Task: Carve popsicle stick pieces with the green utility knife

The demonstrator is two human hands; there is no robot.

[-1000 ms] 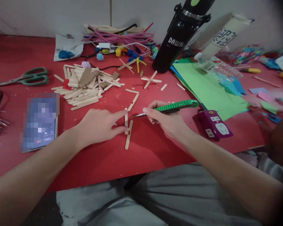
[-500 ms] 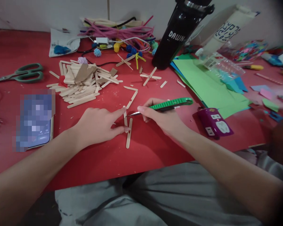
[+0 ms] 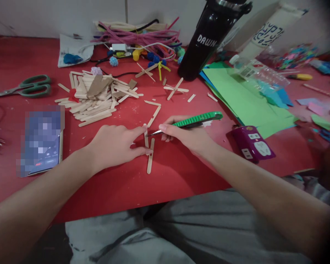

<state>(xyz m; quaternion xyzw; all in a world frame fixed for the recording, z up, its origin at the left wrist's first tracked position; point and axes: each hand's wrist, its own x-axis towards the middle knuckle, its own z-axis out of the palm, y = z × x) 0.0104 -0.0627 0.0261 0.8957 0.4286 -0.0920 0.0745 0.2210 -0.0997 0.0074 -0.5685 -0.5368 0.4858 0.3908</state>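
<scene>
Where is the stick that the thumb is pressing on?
Look near the red table's front edge, between the left hand and right hand. The stick lies under the left thumb, away from the big pile; it alone has a small slot.

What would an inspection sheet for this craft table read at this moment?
Surface: red table, sprinkled with pale wood crumbs.
Job's things: green utility knife, blade tip at a short stick; a slotted stick lies close beside it.
Clutter: stick pile, scissors, phone, black bottle, green paper, purple socket block.
Grippers: left hand open, fingertips pinning the short stick; right hand closed around the green utility knife.
Cables: pink cord bundle by the wall; black cable behind the stick pile.
Surroundings: white wall behind; grey-clothed lap below the table edge.
</scene>
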